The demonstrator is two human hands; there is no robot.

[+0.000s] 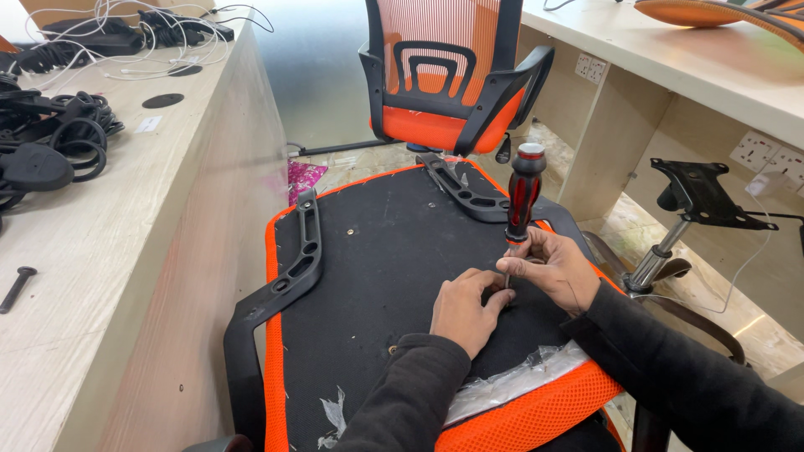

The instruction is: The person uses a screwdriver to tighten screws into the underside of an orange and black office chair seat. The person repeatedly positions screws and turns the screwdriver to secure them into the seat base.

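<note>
Black fabric covers the underside of an upturned chair seat (377, 276) with an orange mesh edge, lying in the near middle of the scene. On it stands a screwdriver (523, 194) with a red and black handle, upright, its tip down on the seat right of centre. The right hand (554, 269) is closed around the lower shaft just under the handle. The left hand (466, 308) rests on the fabric just beside it, fingers curled in toward the tip; whether they pinch a screw there is hard to tell, since the fingers hide the spot.

Two black armrests are fixed to the seat: one (280, 289) along the left edge, one (469, 191) at the far right. Crumpled clear plastic wrap (511, 381) lies under the forearms at the near edge. Beyond the seat stands an orange mesh chair (448, 75). To the left runs a pale wooden bench (109, 218) with tangled black cables (50, 138) and a loose black bolt (17, 287). On the right, a chair base with a metal column and black plate (695, 201) stands near another desk (670, 59).
</note>
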